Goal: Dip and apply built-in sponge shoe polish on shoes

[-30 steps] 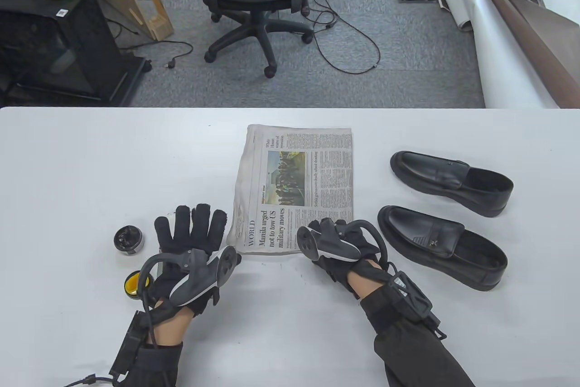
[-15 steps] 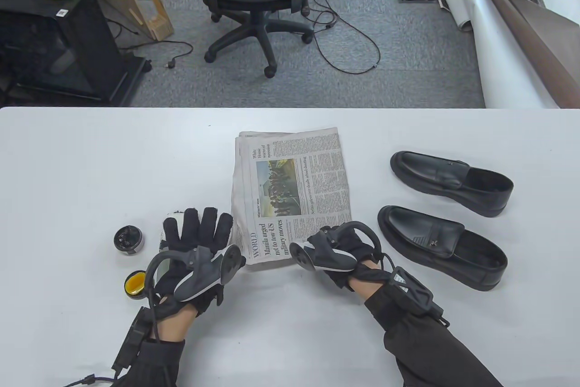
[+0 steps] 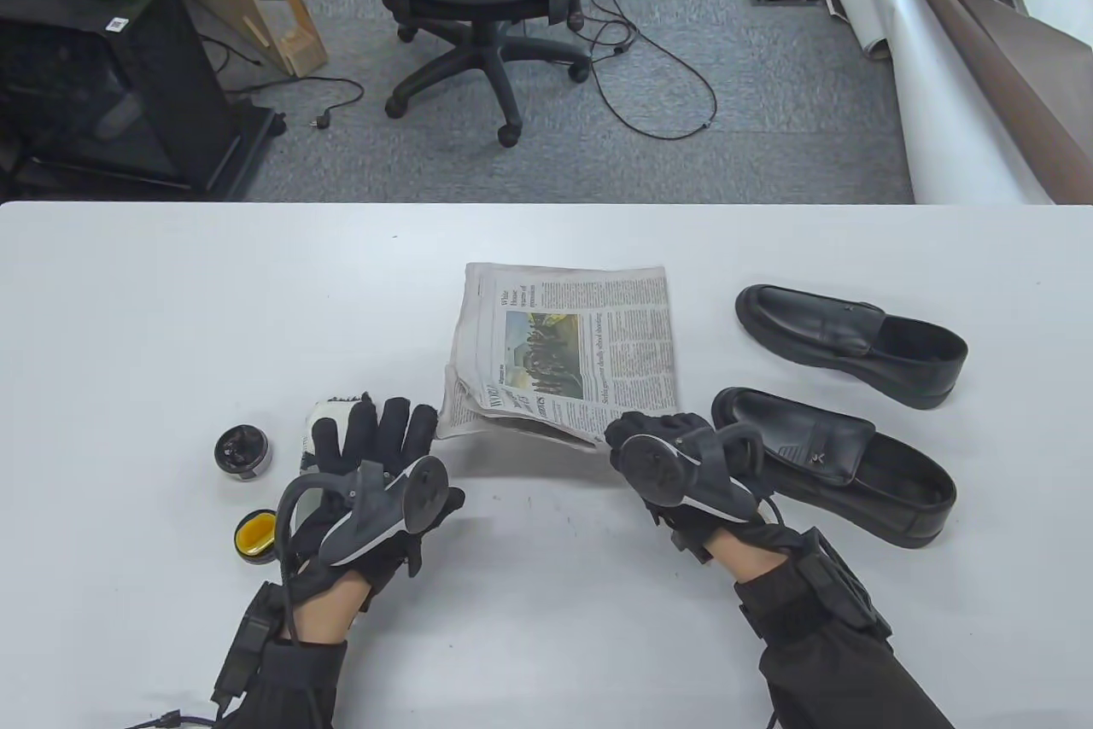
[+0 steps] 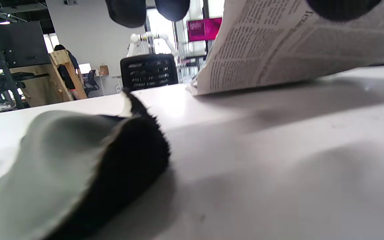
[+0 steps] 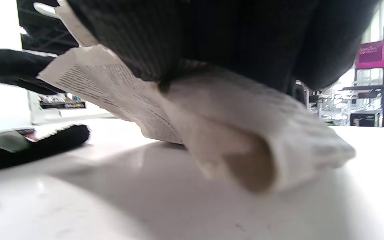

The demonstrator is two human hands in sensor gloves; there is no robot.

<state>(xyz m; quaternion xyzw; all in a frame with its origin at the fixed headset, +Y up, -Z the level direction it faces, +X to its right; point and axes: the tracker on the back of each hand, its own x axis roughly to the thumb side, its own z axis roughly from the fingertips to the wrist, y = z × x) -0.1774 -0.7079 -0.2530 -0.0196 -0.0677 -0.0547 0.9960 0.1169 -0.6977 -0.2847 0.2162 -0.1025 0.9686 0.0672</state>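
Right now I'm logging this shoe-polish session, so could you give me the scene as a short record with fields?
left hand: open, over a grey-and-black cloth, fingertips at the paper's edge
right hand: grips the folded newspaper, near edge lifted
polish: open round black tin; yellow-lined lid beside it
shoes: two black leather loafers, right of the paper
surface: white table

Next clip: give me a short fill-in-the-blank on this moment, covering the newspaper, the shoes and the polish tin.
1. The right hand lifts the near edge of the ____ off the table.
2. The two black shoes lie to the ____ of the newspaper in the table view.
3. The left hand's fingers are straight, over a ____ lying on the table.
4. The open polish tin sits on the ____ side of the left hand.

Missing words: newspaper; right; cloth; left
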